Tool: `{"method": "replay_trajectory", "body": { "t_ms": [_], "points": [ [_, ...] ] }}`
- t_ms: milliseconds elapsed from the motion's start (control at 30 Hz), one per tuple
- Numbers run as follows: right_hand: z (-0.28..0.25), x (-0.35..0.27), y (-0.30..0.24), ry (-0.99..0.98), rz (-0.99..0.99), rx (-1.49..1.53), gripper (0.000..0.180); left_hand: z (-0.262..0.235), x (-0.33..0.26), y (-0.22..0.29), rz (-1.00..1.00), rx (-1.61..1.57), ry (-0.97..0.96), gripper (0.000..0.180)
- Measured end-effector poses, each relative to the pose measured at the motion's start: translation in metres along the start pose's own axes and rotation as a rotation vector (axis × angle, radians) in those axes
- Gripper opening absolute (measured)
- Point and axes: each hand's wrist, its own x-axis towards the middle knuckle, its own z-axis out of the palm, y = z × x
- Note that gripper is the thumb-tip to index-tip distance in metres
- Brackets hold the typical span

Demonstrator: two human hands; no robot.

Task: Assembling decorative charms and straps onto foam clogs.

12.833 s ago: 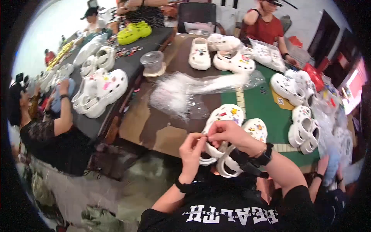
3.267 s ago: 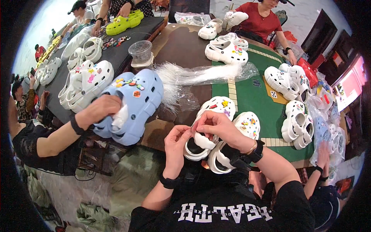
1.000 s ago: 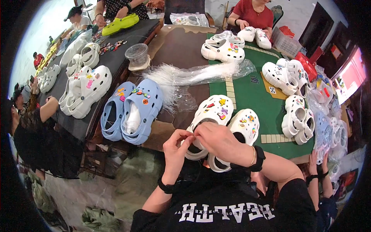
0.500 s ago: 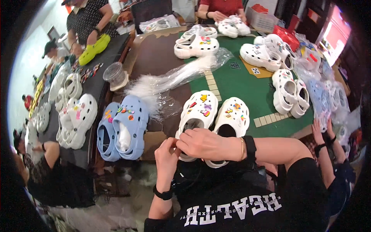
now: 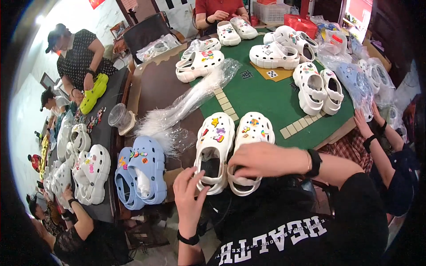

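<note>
In front of me stand two white clogs with colourful charms on their toes. My left hand (image 5: 188,193) is beside the heel of the left white clog (image 5: 216,133), its thumb and fingers apart and nothing held between them. Over the right white clog (image 5: 254,126), my right hand (image 5: 270,159) has its fingers curled into the foot opening, closed on the edge near the heel strap; the fingertips are partly hidden. A pair of blue clogs (image 5: 148,159) with charms sits to the left, with white filling inside one.
White strands in clear plastic (image 5: 191,99) lie across the table beside a clear tub (image 5: 120,117). More white clogs (image 5: 275,55) stand on the green mat (image 5: 248,97). Bagged clogs (image 5: 355,84) fill the right edge. Co-workers sit around; one holds a lime clog (image 5: 94,94).
My hands, together above the left white clog before, have separated. The right moved to the right clog, and the left opened beside the left clog's heel. The whole view has shifted.
</note>
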Motion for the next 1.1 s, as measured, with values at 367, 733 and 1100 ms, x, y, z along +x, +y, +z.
{"method": "replay_trajectory", "body": {
  "t_ms": [367, 733, 1100],
  "points": [
    [0.017, -0.035, -0.012, 0.021, 0.093, 0.074, 0.039, 0.035, 0.004, 0.034, 0.093, -0.099, -0.153, 0.027],
    [0.029, -0.022, 0.008, 0.009, 0.29, 0.197, 0.034, 0.062, -0.01, 0.053, 0.118, -0.065, -0.114, 0.025],
    [0.008, -0.041, 0.022, 0.195, 0.215, 0.117, 0.013, 0.069, 0.008, 0.089, 0.229, -0.032, -0.149, 0.029]
  ]
}}
